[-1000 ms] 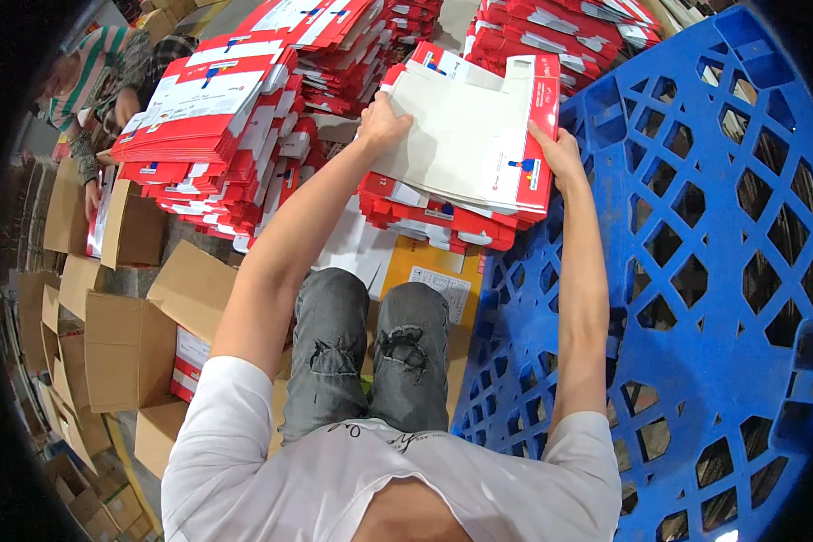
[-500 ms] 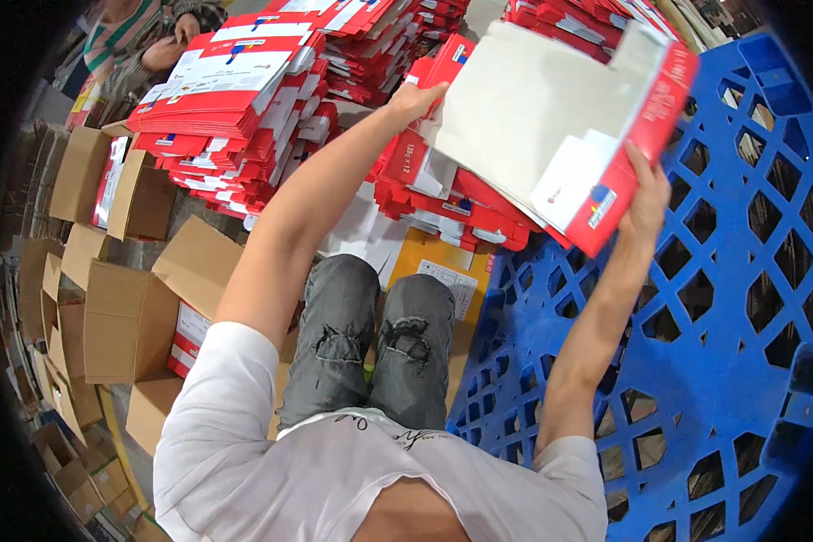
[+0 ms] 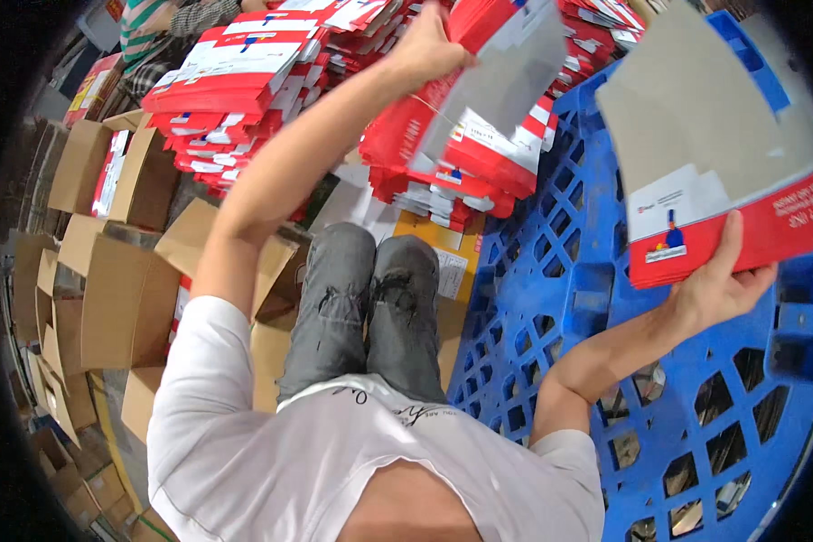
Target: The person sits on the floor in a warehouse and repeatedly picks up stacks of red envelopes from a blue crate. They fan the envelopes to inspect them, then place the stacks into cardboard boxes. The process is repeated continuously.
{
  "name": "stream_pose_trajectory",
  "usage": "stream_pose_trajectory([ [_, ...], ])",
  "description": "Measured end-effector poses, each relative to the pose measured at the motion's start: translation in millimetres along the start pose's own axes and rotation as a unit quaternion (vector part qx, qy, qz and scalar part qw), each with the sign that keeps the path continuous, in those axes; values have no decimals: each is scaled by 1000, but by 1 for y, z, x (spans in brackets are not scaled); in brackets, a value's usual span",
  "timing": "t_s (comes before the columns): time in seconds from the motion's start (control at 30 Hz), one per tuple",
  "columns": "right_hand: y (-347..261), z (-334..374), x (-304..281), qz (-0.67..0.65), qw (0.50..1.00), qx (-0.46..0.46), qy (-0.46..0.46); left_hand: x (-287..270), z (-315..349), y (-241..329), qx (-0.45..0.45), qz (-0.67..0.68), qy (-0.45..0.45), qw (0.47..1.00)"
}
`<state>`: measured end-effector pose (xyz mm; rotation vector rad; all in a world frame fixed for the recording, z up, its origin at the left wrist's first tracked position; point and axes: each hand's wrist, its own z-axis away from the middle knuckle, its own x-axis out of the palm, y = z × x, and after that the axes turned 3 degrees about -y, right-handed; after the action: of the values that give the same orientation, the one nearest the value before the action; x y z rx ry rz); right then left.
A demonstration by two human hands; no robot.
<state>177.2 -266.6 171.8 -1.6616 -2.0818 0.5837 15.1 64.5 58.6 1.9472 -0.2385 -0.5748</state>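
Observation:
A bundle of flat red-and-white cartons (image 3: 732,212), grey side mostly up, is in my right hand (image 3: 727,280), thumb on top at its near red edge. It tilts over the blue plastic pallet (image 3: 596,298). My left hand (image 3: 432,52) is closed on the edge of another bunch of flat red-and-white cartons (image 3: 497,77), raised at an angle and blurred by motion. Below that bunch lies a stack of flat cartons (image 3: 465,172). Some of my left fingers are hidden behind the cartons.
Tall uneven piles of flat red cartons (image 3: 235,86) stand ahead and left. Open brown boxes (image 3: 126,307) line the left side, one with red-and-white cartons inside. A person in a striped top (image 3: 144,32) is at the upper left. A yellow sheet (image 3: 434,235) lies before my knees.
My right hand has carried its bundle of flat cartons right, away from my left hand. My left hand has let go of that bundle and now lifts another bunch beside the stack.

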Motion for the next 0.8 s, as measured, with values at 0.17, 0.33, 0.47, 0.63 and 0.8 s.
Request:
stream_pose_trajectory([
  [0.17, -68, -16, -24, 38, 994, -103, 28, -138, 79, 106, 300, -189, -84, 931],
  [0.33, -124, -2, -17, 14, 993, -42, -113, -222, 176, 133, 472, -499, -188, 702],
  [0.47, -104, 26, -12, 6, 975, -29, -220, -183, 238, 115, 520, -532, -285, 604],
  [0.63, -65, 142, 26, 16, 917, 95, -387, -152, 275, 66, 468, -507, -395, 606],
  [0.8, -52, 240, 31, 46, 861, 131, -490, -109, 268, 40, 492, -413, -417, 642],
])
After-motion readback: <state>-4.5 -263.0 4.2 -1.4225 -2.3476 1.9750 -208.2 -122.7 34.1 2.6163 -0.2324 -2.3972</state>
